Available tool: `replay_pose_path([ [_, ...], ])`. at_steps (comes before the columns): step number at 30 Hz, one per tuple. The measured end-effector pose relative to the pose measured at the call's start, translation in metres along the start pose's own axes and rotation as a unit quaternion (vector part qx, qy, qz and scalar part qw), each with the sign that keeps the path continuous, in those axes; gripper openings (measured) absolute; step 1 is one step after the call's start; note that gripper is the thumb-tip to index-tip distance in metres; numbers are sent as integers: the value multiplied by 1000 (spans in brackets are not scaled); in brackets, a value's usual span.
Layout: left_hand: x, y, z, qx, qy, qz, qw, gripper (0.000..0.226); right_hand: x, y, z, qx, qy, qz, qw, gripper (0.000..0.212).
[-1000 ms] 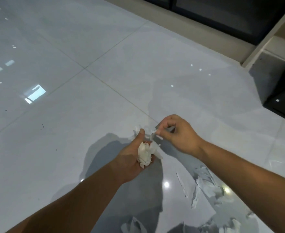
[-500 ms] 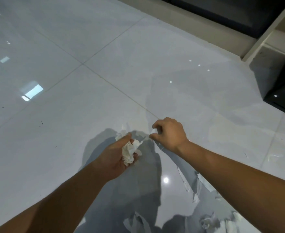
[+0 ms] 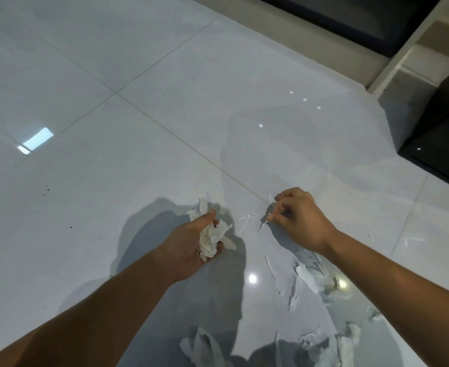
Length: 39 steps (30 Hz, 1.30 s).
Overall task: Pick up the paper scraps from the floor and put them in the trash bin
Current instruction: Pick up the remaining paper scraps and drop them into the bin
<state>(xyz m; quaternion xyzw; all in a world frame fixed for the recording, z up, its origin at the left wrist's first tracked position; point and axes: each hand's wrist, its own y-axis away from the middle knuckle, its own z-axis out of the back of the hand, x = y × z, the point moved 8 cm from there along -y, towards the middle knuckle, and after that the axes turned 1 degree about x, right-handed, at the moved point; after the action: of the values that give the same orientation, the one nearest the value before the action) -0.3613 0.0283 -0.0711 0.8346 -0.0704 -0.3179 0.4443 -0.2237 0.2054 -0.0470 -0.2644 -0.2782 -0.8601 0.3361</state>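
Left hand (image 3: 191,243) clenches a paper wad (image 3: 212,238); right hand (image 3: 298,218) pinches a small scrap (image 3: 263,225) off the tiled floor (image 3: 138,160), more scraps (image 3: 308,278) lying near.

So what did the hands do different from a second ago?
The right hand moved away from the left hand, out and down to the floor, where its fingertips pinch at a small scrap. The left hand kept its grip on the crumpled wad of paper. The torn pieces nearer the person lie as before.
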Motion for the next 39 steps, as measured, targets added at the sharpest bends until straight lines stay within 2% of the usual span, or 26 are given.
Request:
replay_pose_path([
  [5, 4, -1, -3, -7, -5, 0, 1000, 24, 11, -8, -23, -14, 19, 16, 1000, 19],
  [10, 0, 2, 3, -17, 0, -8, 1000, 26, 40, -16, -41, 35, 46, 76, 995, 32],
  [14, -3, 1, 6, -8, 0, -6, 1000, 25, 51, -18, -51, 39, 82, 113, 990, 13],
  [17, 2, 0, 4, -13, -2, 3, 1000, 25, 50, -18, -51, 54, 61, 92, 992, 23],
  [19, 5, -2, -1, -10, -5, 5, 1000, 24, 42, -14, -41, 49, 1, 44, 998, 28],
  [22, 8, -4, -17, 4, -20, 10, 1000, 21, 31, 4, -11, -4, -176, -37, 984, 21],
  [24, 10, -3, -38, 25, -38, 17, 999, 19, 20, 26, 15, -45, -285, -80, 954, 12],
  [26, 13, -1, -68, 54, -67, 24, 996, 17, 8, 53, 44, -83, -346, -111, 928, 16],
  [31, 23, 13, -176, 128, -186, 17, 974, 25, -21, 134, 115, -187, -410, -141, 881, 11],
  [34, 40, 28, -248, 173, -273, 22, 946, 28, -43, 195, 162, -281, -428, -154, 845, 10],
  [37, 67, 47, -317, 244, -312, 26, 918, 28, -64, 261, 203, -356, -419, -181, 816, 7],
  [39, 90, 65, -365, 285, -332, 29, 899, 27, -78, 309, 231, -414, -425, -184, 784, 10],
])
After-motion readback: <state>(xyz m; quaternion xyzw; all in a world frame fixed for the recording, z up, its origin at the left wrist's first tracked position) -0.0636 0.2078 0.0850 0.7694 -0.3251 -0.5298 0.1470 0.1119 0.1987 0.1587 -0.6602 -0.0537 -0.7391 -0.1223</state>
